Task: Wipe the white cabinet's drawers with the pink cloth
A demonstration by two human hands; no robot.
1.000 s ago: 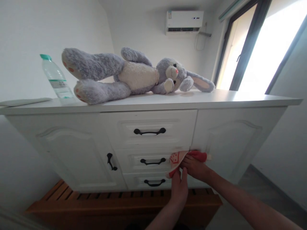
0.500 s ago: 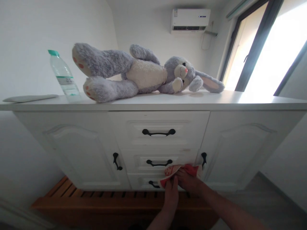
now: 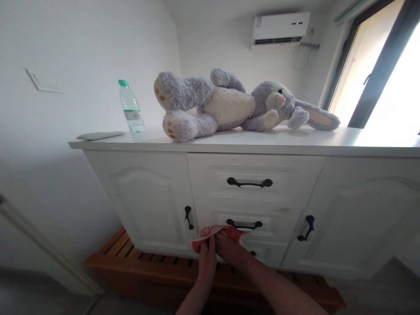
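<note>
We see our hands [image 3: 216, 251] covering most of the red cloth [image 3: 210, 231] and the bottom drawer's handle [image 3: 252, 253]. The cabinet [image 3: 249, 144] runs off the frame's right edge. The bottle's [image 3: 131, 107] label is unreadable.

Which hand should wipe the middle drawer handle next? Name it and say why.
Probably the right hand: it presses the cloth flat just under the handle. The left hand only grips the cloth's lower left edge, farther from it.
</note>
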